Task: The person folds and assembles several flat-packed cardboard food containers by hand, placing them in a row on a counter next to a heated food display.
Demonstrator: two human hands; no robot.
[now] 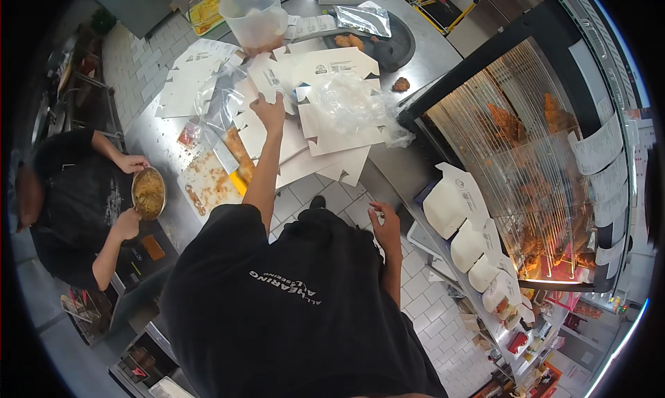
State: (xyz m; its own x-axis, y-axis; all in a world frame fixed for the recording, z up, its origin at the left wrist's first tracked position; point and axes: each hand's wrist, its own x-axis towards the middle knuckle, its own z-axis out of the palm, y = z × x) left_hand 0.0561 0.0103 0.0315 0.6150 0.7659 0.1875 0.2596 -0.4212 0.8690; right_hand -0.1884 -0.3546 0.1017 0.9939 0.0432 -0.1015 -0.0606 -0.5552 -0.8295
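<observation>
Left hand is stretched out over the steel table, thumb and finger a bit apart, at a folded white carton. Can't tell if it's pinching the carton or only touching it. That carton lies among a loose spread of flat white boxes in the middle of the table, just below a clear plastic tub. Right hand is down by the body's right side, fingers loosely curled and spread, nothing visible in it, near the shelf with a row of opened boxes. Crumpled clear plastic sits on top of the flat boxes; more clear film left of the left hand. Yellow-handled knife lies at the edge of a crumb-covered white cutting board, below and left of the left hand. Far side of table: black tray with fried pieces in it and a silver packet across it; one more fried piece on bare steel. Lit warming cabinet on the right, fried food on wire racks. Co-worker at left holds a bowl of yellowish food.
</observation>
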